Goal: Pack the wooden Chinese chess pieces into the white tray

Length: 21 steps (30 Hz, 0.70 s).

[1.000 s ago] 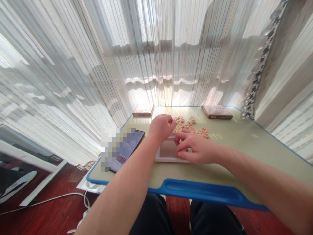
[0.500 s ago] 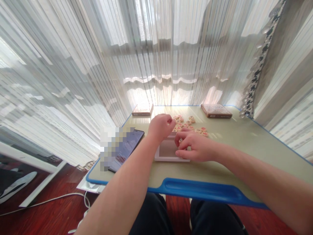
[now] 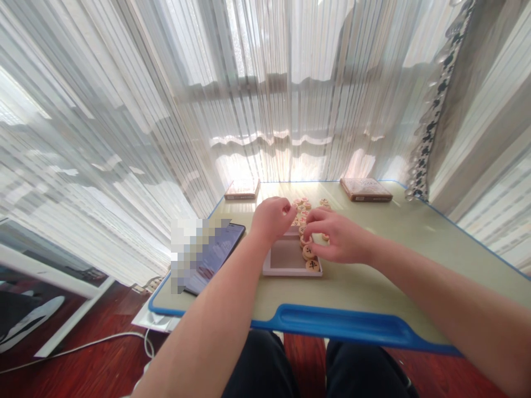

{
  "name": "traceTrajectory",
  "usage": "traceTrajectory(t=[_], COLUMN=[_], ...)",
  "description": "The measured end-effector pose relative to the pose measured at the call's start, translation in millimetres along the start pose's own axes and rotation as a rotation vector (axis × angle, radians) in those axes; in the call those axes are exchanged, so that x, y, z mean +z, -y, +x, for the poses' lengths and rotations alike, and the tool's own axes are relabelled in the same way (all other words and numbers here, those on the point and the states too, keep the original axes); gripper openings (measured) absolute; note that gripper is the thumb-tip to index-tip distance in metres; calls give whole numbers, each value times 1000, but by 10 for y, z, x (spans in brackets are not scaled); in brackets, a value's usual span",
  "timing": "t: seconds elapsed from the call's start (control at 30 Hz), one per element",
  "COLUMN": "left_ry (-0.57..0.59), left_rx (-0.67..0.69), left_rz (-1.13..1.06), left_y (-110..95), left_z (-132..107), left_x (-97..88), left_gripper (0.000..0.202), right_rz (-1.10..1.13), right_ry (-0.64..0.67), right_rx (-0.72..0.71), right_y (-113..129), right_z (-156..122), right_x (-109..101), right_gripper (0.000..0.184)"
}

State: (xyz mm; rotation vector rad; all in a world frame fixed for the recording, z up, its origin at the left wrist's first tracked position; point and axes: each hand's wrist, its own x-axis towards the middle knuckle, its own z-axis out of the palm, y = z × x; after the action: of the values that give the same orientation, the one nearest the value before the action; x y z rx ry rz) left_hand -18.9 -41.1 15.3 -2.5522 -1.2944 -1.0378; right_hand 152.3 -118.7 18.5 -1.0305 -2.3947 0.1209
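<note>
A shallow white tray (image 3: pixel 286 270) lies on the green table (image 3: pixel 373 287) with round wooden chess pieces lined along its right side (image 3: pixel 312 265). My right hand (image 3: pixel 338 237) hovers at the tray's far right corner, fingers pinched on one round piece (image 3: pixel 306 240). My left hand (image 3: pixel 271 218) is curled at the tray's far left edge; what its fingers hold is hidden. Several loose chess pieces (image 3: pixel 305 205) lie on the table just beyond both hands.
A dark phone (image 3: pixel 215 254) lies at the table's left edge. Two flat brown boxes (image 3: pixel 242 189) (image 3: pixel 365 189) sit at the back by the curtains. A raised blue rim with a groove (image 3: pixel 340 323) runs along the near edge. A white cable (image 3: pixel 83 345) trails on the floor.
My right hand has moved from the tray's near right side towards the far corner, uncovering pieces lined in the tray. My left hand has hardly moved.
</note>
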Motion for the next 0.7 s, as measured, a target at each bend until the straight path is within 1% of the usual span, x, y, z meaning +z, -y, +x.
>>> traceTrajectory(t=[0.07, 0.13, 0.17, 0.23, 0.3, 0.33, 0.37, 0.4, 0.47, 0.53, 0.6, 0.7], left_ry=[16, 50, 70, 90, 65, 45, 26, 15, 15, 21, -5, -112], left_rx=[-7, -16, -21, -30, -44, -52, -60, -75, -151, -304, -465, -609], left_rz=[9, 14, 13, -1, -35, -58, -85, -116, -197, -328, -532, -838], left_y=[-6, -11, -13, -12, -11, -13, -18, -24, -41, -50, -40, 26], left_z=[3, 3, 1, -5, -14, -17, -20, -21, -16, -2, 20, 54], left_x=[-2, -5, -6, -6, -3, 1, 8, 17, 44, 86, 139, 218], left_gripper=[24, 24, 24, 22, 20, 19, 19, 19, 20, 22, 24, 23], right_rz=[17, 0, -30, -140, -268, -313, -341, -353, -357, -357, -363, -363], right_ry=[-18, -103, -168, -295, -415, -437, -419, -378, -295, -220, -146, -41], right_rx=[-13, 8, 45, 181, 434, 560, 657, 722, 784, 743, 639, 502], right_y=[-24, -80, -129, -268, -449, -544, -637, -720, -845, -901, -893, -828], right_z=[11, 30, 39, 43, 23, 5, -16, -35, -60, -58, -35, 1], right_x=[16, 23, 20, -2, -33, -46, -55, -57, -41, -5, 40, 91], right_gripper=[11, 12, 13, 13, 13, 15, 18, 22, 28, 34, 37, 38])
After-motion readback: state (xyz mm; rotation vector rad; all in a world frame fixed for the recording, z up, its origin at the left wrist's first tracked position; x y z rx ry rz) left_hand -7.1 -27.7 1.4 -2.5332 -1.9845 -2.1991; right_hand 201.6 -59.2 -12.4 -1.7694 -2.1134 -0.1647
